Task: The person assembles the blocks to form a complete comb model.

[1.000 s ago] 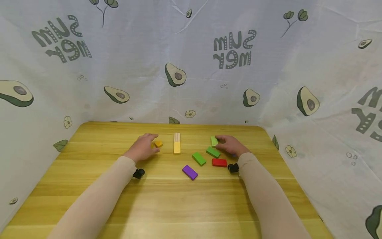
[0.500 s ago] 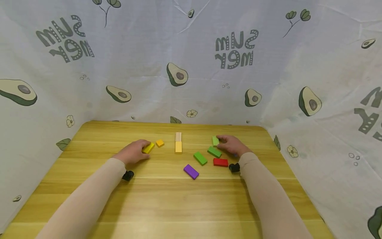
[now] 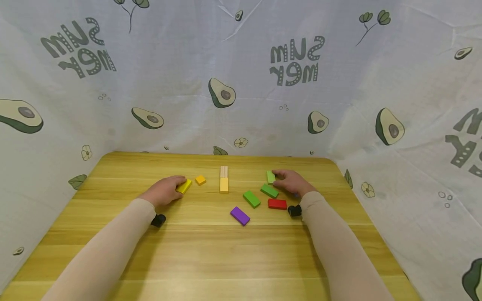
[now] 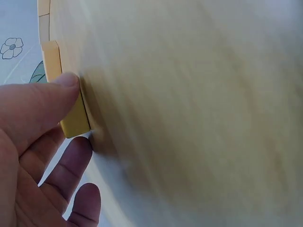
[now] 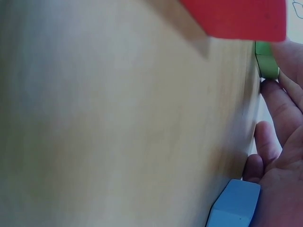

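Observation:
My left hand (image 3: 162, 191) pinches a yellow block (image 3: 184, 186) between thumb and fingers at the left of the table. The left wrist view shows the thumb on the near side of that yellow block (image 4: 75, 120). Just right of it lies an orange block (image 3: 201, 180). On the right side, my right hand (image 3: 293, 182) holds a light green block (image 3: 270, 177) at its right edge with thumb and fingers. A blue block (image 5: 235, 203) lies under the right palm, mostly hidden from the head view. A red block (image 3: 277, 204) sits in front of this hand.
A pale wooden block (image 3: 224, 172) and a light yellow-orange block (image 3: 224, 185) stand end to end mid-table. Two green blocks (image 3: 251, 199) and a purple block (image 3: 240, 216) lie nearer. A printed cloth (image 3: 180, 83) hangs behind the wooden table (image 3: 226, 259).
My left hand has moved left, away from the orange block, and drawn the yellow block along with it. The right hand has stayed at the light green block.

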{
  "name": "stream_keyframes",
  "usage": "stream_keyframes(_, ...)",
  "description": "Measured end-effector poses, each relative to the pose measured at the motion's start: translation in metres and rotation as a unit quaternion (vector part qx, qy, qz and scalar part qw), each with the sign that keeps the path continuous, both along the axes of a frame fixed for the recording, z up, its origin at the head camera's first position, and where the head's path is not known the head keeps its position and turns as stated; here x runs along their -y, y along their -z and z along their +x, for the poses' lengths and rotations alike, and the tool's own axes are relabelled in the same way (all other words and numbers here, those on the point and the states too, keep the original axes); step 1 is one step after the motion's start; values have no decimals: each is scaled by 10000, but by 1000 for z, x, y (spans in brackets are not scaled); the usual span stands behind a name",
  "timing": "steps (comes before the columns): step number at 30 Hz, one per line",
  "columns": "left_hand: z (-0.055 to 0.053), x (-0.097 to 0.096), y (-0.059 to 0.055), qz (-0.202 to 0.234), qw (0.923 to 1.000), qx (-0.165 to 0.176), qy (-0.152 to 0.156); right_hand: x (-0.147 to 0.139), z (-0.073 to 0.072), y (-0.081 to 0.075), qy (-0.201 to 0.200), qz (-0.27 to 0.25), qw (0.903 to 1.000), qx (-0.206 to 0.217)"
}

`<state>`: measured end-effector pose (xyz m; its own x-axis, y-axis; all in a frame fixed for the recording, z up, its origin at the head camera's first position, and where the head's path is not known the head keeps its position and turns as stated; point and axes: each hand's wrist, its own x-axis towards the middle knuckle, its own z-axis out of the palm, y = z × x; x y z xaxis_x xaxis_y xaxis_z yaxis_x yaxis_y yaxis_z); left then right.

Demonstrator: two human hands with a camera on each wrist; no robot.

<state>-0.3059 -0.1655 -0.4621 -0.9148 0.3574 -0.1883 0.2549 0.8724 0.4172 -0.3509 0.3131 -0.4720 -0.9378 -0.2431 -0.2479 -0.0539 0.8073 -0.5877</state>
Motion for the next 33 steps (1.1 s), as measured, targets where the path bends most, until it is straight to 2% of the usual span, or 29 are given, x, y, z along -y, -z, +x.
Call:
stream_keyframes(6,-1,3,1,0,10000,-39,-39,0,-1,-1,-29,53,10000,-49)
stream_keyframes(14,-4,6,3,245,9993,114,-266,1,-1,-1,16,36,10000,4)
stream_keyframes(20,-3,8,3,405,9988,167,-235,1,0,0,35,-50,10000,27)
stream_keyframes(25,-2,8,0,228,9996,156,7,0,-1,1,20,-49,10000,-11)
stream_keyframes(33,-3,9,-1,377,9987,327,-94,0,-1,1,-6,-29,10000,-74)
